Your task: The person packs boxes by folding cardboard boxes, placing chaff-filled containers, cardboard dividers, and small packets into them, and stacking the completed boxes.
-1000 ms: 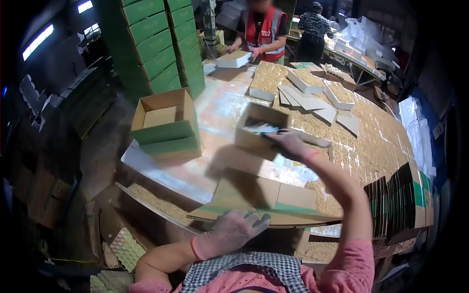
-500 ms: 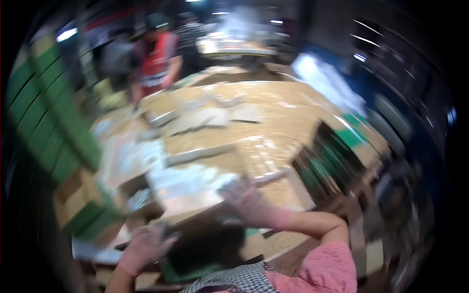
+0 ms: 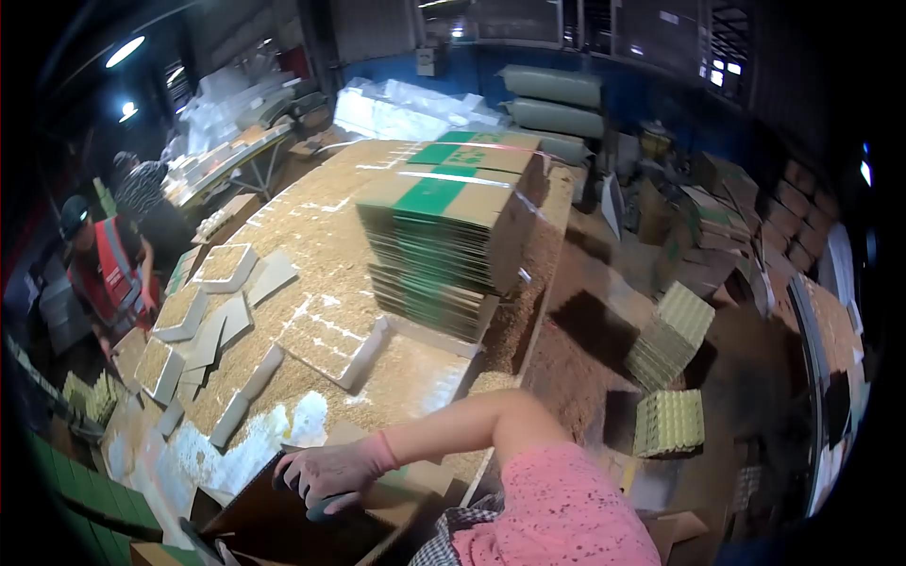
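Note:
My right hand (image 3: 330, 476), in a pale glove with dark fingertips, is curled over the upper edge of an open brown cardboard box (image 3: 293, 536) at the bottom of the view. Thumb and fingers lie on either side of that edge. At the box's left side, grey glove fingertips of my left hand (image 3: 203, 545) show in part; the rest is hidden or out of frame. Beyond the box, wood-shaving-like material (image 3: 311, 245) covers much of the table. A tall stack of flattened green-and-brown cartons (image 3: 439, 203) stands on it.
White trays (image 3: 226, 267) and loose grey boards (image 3: 272, 277) lie at left on the table. A person in a red vest (image 3: 115, 274) stands beyond them. Egg-tray stacks (image 3: 669, 423) sit on the floor at right. Green boxes (image 3: 85, 491) stand at lower left.
The view has swung right, bringing the whole carton stack into sight. My right hand left the small box with its contents and now holds the open box's edge. My left hand is mostly out of sight.

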Motion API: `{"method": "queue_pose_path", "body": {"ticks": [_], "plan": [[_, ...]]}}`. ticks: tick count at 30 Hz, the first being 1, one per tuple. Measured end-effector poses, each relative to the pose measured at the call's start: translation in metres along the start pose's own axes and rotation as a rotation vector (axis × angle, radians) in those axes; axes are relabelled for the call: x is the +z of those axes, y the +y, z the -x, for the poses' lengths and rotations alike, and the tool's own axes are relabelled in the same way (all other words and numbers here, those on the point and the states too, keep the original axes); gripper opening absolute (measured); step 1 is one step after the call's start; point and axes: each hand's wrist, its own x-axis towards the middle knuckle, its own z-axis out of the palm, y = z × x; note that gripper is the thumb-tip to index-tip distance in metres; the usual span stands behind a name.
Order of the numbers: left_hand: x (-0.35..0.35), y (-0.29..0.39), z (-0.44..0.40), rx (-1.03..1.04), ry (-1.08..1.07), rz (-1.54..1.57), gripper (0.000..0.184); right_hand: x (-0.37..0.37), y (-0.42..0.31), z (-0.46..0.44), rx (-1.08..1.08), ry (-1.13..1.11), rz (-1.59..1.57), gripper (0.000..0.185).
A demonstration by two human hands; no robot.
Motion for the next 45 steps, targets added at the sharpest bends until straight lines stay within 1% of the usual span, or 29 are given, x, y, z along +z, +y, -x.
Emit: {"method": "queue_pose_path", "body": {"ticks": [1,3,4,5,6,9,11,12,13,14,16,17,18,19,21,23,25,26,28,29,31,32,33,35,37,39,41,43,45], "plan": [[0.006,0.014,-0.003,0.018,-0.018,0.006,0.057,0.006,0.006,0.003,-0.005,0.047,0.091,0.045],[0.023,0.061,-0.008,0.420,0.279,-0.448,0.060,0.008,0.023,0.013,0.022,-0.015,0.211,0.038],[0.027,0.071,-0.019,0.816,0.331,-0.509,0.061,-0.005,0.021,0.009,0.068,-0.206,0.257,0.036],[0.021,0.097,-0.011,0.753,0.054,-0.379,0.057,-0.020,0.017,0.006,0.115,-0.398,0.299,0.033],[0.021,0.098,-0.014,0.827,-0.078,-0.290,0.055,-0.026,0.019,0.011,0.139,-0.387,0.325,0.033],[0.017,0.090,-0.011,0.914,-0.350,-0.172,0.053,-0.010,0.018,0.018,0.263,-0.150,0.226,0.030],[0.025,0.086,-0.010,0.748,-0.420,0.016,0.053,0.031,0.006,0.009,0.066,0.244,0.299,0.028],[0.024,0.101,-0.014,0.869,-0.408,-0.102,0.052,0.035,0.012,0.003,0.066,0.008,0.347,0.025],[0.030,0.085,-0.015,0.557,-0.615,0.119,0.051,0.044,0.022,0.011,0.074,0.016,0.350,0.025],[0.025,0.090,-0.014,0.647,-0.652,0.095,0.051,0.058,0.038,0.029,0.130,0.008,0.387,0.025],[0.016,0.092,-0.009,0.876,-0.556,-0.002,0.050,0.056,0.046,0.031,0.223,0.107,0.449,0.018],[0.018,0.099,-0.005,0.859,-0.533,0.000,0.050,0.053,0.050,0.025,0.207,0.086,0.439,0.018],[0.024,0.106,-0.002,0.926,-0.467,-0.022,0.048,0.059,0.052,0.018,0.194,0.252,0.585,0.018],[0.033,0.114,-0.002,1.000,-0.407,-0.047,0.047,0.066,0.055,0.011,0.186,0.428,0.733,0.022],[0.070,0.121,-0.013,1.222,-0.487,-0.191,0.056,0.058,0.093,0.012,0.106,0.445,0.969,0.032],[0.131,0.068,-0.002,1.032,-0.717,-0.239,0.058,0.010,0.064,-0.006,0.026,0.334,0.953,0.032],[0.228,-0.043,0.025,1.449,-0.425,-0.667,0.063,-0.028,0.067,-0.044,0.285,0.403,1.083,0.036],[0.197,-0.019,0.029,1.235,-0.675,-0.475,0.062,-0.039,0.078,-0.044,0.283,0.393,1.081,0.036],[0.149,0.026,0.028,0.980,-0.894,-0.237,0.059,-0.044,0.088,-0.040,0.706,0.250,0.951,0.072],[0.130,0.041,0.025,0.855,-0.980,-0.075,0.057,-0.031,0.072,-0.028,0.972,-0.231,0.785,0.076],[0.100,0.073,0.020,0.651,-1.140,0.199,0.054,0.023,0.025,0.008,0.900,-0.263,0.650,0.077],[0.088,0.091,0.020,0.660,-1.179,0.131,0.052,0.029,0.013,0.021,1.130,-0.261,0.245,0.071],[0.066,0.123,0.026,0.772,-1.187,-0.227,0.063,0.039,0.018,0.027,1.049,-0.170,0.528,0.067],[0.057,0.136,0.011,0.772,-0.914,-0.592,0.073,0.041,0.025,0.033,1.053,-0.114,0.342,0.067],[0.062,0.084,-0.014,0.807,-0.402,-0.682,0.083,0.032,0.024,0.038,1.171,0.157,0.020,0.064],[0.053,0.060,0.003,0.339,-0.577,-0.618,0.089,0.077,0.029,0.078,1.060,0.930,-0.201,0.050],[0.042,0.006,0.010,0.408,-0.361,-0.431,0.083,0.094,-0.042,0.093,1.279,0.821,-0.372,0.049],[0.039,-0.048,0.018,0.136,-0.347,0.225,0.082,0.097,-0.088,0.086,1.267,0.791,-0.665,0.053],[0.025,-0.089,0.030,0.290,-0.166,0.163,0.063,0.086,-0.080,0.064,1.174,0.629,-1.027,0.060]]}}
